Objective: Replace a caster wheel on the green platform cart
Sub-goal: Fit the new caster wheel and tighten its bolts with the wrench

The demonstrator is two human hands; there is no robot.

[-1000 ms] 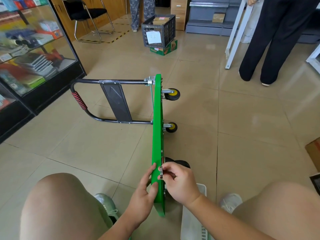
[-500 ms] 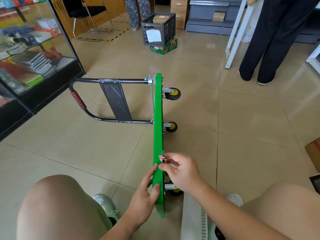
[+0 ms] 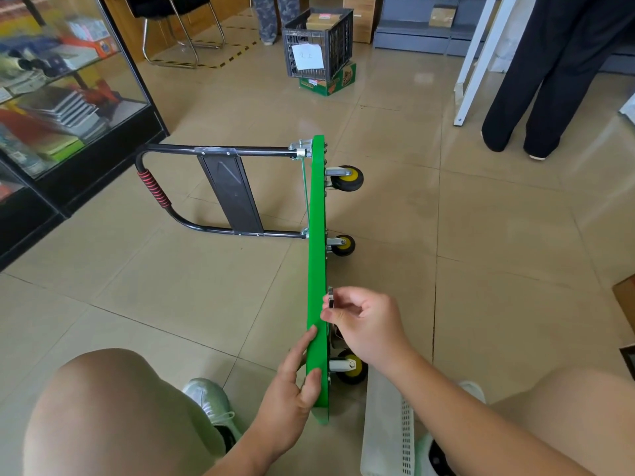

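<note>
Green flat-deck platform cart (image 3: 316, 269) stands on its long edge on the tiled floor, with its black tubular handle (image 3: 154, 187) lying out from its left face. Left hand (image 3: 292, 389) grips the cart's near end, thumb over the upper edge. Right hand (image 3: 364, 324) pinches a small silver metal part (image 3: 331, 298) in thumb and fingertips against the cart's wheel face (part type cannot be told). One yellow-hubbed black caster wheel (image 3: 350, 367) projects from that face below the right hand

The green platform cart (image 3: 316, 269) stood on edge on the tiled floor (image 3: 171, 286); the left hand (image 3: 288, 393) held its near end; the right hand (image 3: 367, 324) pinched a small metal part (image 3: 331, 298) at its underside, above the nearest caster wheel (image 3: 352, 367).
</note>
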